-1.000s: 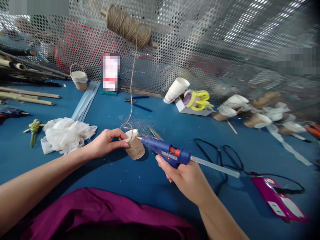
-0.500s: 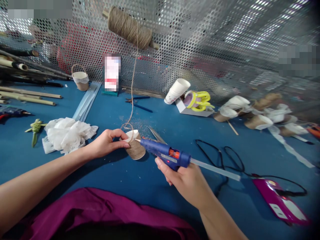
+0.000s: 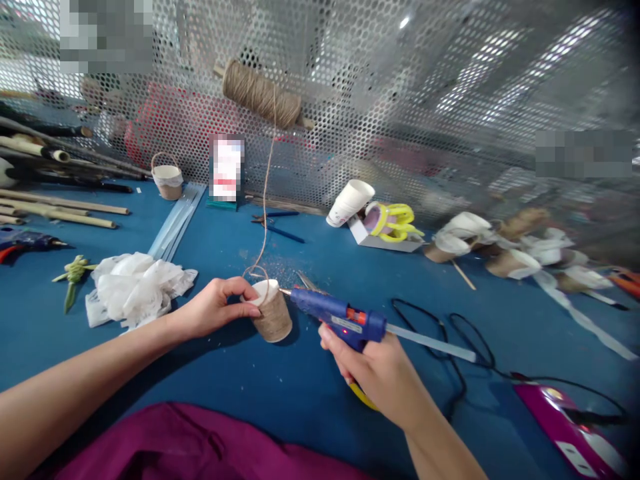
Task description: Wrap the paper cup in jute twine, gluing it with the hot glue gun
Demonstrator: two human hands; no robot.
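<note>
My left hand (image 3: pixel 225 308) pinches the rim of a paper cup (image 3: pixel 273 319) wrapped in brown twine, which tilts over the blue table. From the cup a loose strand of twine (image 3: pixel 267 207) runs up to a spool (image 3: pixel 261 93) on the perforated metal panel. A blue hot glue gun (image 3: pixel 330 312) with a clear glue stick in its back is gripped by my right hand (image 3: pixel 367 363). Its nozzle points left, just off the cup's upper right side. Behind the gun lie scissors (image 3: pixel 306 280), partly hidden, with a yellow handle showing under my right hand.
White lace (image 3: pixel 133 290) lies left of my left hand. Pliers (image 3: pixel 280 225), stacked paper cups (image 3: pixel 350 202) and a box with yellow-handled scissors (image 3: pixel 393 223) stand at the back. Several wrapped cups (image 3: pixel 513 263) are at right. A black cord (image 3: pixel 453 353) leads to a purple power strip (image 3: pixel 565 427).
The glue gun's nozzle has moved right, away from the cup's side. My left hand keeps its pinch on the cup. The whole view has shifted slightly, with things appearing lower.
</note>
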